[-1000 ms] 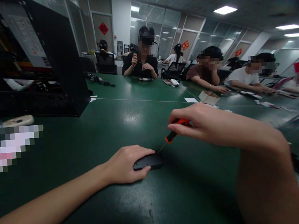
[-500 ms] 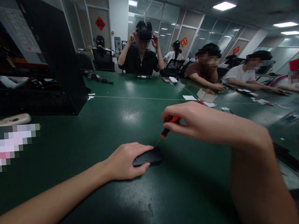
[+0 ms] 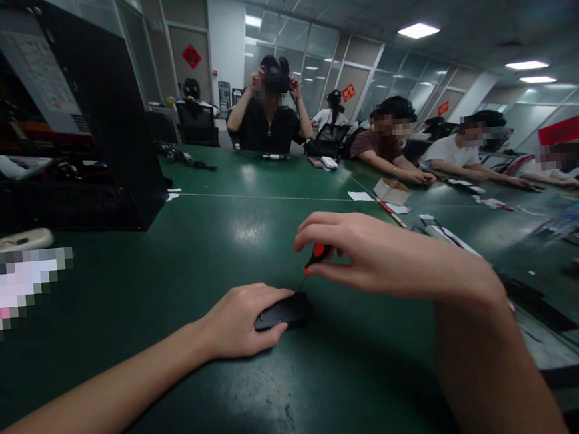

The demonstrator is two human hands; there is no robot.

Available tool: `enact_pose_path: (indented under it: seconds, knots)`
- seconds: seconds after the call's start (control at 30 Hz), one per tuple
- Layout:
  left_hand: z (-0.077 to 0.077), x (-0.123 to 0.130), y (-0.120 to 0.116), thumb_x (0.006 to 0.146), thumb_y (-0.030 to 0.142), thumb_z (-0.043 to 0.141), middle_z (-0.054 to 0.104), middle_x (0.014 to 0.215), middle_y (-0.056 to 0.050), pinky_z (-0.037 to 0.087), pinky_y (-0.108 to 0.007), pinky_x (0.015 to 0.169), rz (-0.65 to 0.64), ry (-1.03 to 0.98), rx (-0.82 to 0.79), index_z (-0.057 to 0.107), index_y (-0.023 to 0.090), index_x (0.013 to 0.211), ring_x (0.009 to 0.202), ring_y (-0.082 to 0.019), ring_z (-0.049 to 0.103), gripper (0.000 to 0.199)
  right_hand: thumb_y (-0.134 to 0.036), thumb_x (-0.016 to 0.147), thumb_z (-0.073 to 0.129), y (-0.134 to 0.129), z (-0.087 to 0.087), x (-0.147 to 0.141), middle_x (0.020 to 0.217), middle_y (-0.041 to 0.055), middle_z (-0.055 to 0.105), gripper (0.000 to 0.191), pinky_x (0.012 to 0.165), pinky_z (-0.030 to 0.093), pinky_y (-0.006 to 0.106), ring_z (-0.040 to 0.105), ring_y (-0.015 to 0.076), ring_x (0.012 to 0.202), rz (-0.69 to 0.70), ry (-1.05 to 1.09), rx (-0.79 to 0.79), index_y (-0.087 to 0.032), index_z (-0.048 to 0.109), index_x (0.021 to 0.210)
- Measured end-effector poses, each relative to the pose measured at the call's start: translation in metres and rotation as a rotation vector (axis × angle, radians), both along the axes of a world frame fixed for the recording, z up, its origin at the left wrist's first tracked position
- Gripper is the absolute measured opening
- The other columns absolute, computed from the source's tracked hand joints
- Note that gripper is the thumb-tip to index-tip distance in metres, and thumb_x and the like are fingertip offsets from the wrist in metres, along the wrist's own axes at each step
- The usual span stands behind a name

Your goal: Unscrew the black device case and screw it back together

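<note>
the black block (image 3: 292,312) lies flat on the green table (image 3: 196,251), its left end tucked into the left hand (image 3: 240,320), which grasps it with fingers along the far edge and thumb along the near one; its right end sticks out past the grip. the right hand (image 3: 367,251) pinches the red-and-black screwdriver (image 3: 317,258) by its handle, the shaft slanting down to the block's far edge, just beside the left fingertips; whether the tip sits in a screw cannot be told. green tabletop spreads before the block and on its near side, giving both hands room. a large black case (image 3: 106,118) stands well apart at the left, while a small open carton (image 3: 392,192) and a red stick (image 3: 392,214) lie beyond the right hand.
</note>
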State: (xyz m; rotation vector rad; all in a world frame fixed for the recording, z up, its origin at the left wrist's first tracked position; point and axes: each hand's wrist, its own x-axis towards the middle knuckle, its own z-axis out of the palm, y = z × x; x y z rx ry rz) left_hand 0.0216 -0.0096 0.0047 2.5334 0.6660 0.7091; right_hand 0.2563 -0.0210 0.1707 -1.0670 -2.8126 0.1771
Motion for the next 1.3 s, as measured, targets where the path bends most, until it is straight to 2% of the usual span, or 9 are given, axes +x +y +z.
enact_pose_path:
  seconds: [0.07,0.23,0.37,0.57,0.73,0.8,0.9,1.1,1.3]
  knots:
    - [0.0007,0.0010,0.0002,0.090,0.030,0.065,0.072,0.124,-0.010,0.055,-0.039,0.095,-0.002,0.001,0.002,0.058,0.017,0.138,0.106,-0.026,0.070,0.051,-0.026,0.099,0.055,-0.0015,-0.0004,-0.0006,0.115,0.0063,0.066,0.019,0.080,0.047,0.030,0.063,0.0180,0.098,-0.035,-0.010,0.004,-0.021,0.064,0.114]
    - [0.0017,0.0020,-0.0008,0.088,0.030,0.066,0.073,0.123,-0.010,0.055,-0.040,0.096,-0.005,-0.004,-0.002,0.058,0.015,0.137,0.105,-0.027,0.070,0.052,-0.012,0.094,0.054,-0.0033,-0.0015,-0.0028,0.141,0.0072,0.053,0.027,0.087,0.049,0.028,0.062,0.0160,0.109,0.028,0.030,-0.019,-0.023,0.062,0.118]
    - [0.0023,0.0017,-0.0021,0.087,0.029,0.067,0.073,0.121,-0.011,0.056,-0.040,0.095,-0.002,0.003,-0.010,0.059,0.015,0.136,0.104,-0.027,0.071,0.052,-0.027,0.099,0.055,-0.0014,-0.0027,-0.0062,0.123,0.0069,0.062,0.015,0.083,0.050,0.031,0.064,0.0177,0.100,-0.025,0.013,-0.001,-0.021,0.064,0.110]
    - [0.0024,0.0017,-0.0018,0.088,0.030,0.067,0.073,0.122,-0.011,0.056,-0.041,0.095,0.000,0.005,-0.013,0.059,0.015,0.136,0.105,-0.028,0.070,0.052,-0.006,0.092,0.051,-0.0039,-0.0033,-0.0066,0.143,0.0068,0.053,0.031,0.088,0.051,0.028,0.063,0.0159,0.110,0.051,0.053,-0.027,-0.023,0.064,0.115]
    - [0.0031,0.0015,-0.0021,0.088,0.030,0.066,0.073,0.121,-0.011,0.056,-0.041,0.094,-0.001,0.005,-0.010,0.059,0.014,0.136,0.103,-0.027,0.071,0.051,-0.033,0.100,0.055,-0.0037,-0.0059,-0.0047,0.123,0.0076,0.063,0.023,0.081,0.052,0.034,0.065,0.0194,0.097,-0.092,0.001,0.054,-0.023,0.064,0.118]
    - [0.0033,0.0017,-0.0023,0.088,0.030,0.066,0.073,0.122,-0.011,0.056,-0.040,0.094,-0.002,0.004,-0.010,0.059,0.014,0.136,0.104,-0.027,0.070,0.051,-0.028,0.101,0.050,-0.0014,-0.0065,-0.0030,0.115,0.0066,0.066,0.023,0.081,0.052,0.035,0.064,0.0192,0.094,-0.115,-0.023,0.063,-0.022,0.065,0.118]
    - [0.0032,0.0019,-0.0022,0.088,0.030,0.066,0.073,0.123,-0.011,0.056,-0.040,0.095,-0.006,-0.007,-0.008,0.059,0.016,0.137,0.105,-0.027,0.070,0.052,-0.013,0.095,0.053,0.0016,-0.0061,-0.0006,0.128,0.0075,0.062,0.031,0.090,0.050,0.034,0.063,0.0187,0.107,-0.029,0.009,0.023,-0.023,0.063,0.122]
    - [0.0024,0.0017,-0.0015,0.088,0.030,0.066,0.073,0.123,-0.011,0.055,-0.040,0.096,-0.012,-0.015,-0.013,0.058,0.017,0.138,0.107,-0.027,0.070,0.052,-0.025,0.096,0.059,0.0018,-0.0041,-0.0040,0.129,0.0093,0.062,0.023,0.087,0.051,0.034,0.064,0.0208,0.104,-0.070,0.014,0.044,-0.021,0.065,0.119]
    - [0.0033,0.0014,-0.0023,0.088,0.030,0.066,0.072,0.125,-0.011,0.054,-0.040,0.097,-0.012,-0.015,-0.015,0.058,0.018,0.137,0.108,-0.027,0.070,0.051,-0.007,0.090,0.056,-0.0030,-0.0013,-0.0068,0.143,0.0073,0.054,0.032,0.090,0.051,0.028,0.063,0.0171,0.115,0.055,0.058,-0.029,-0.023,0.065,0.116]
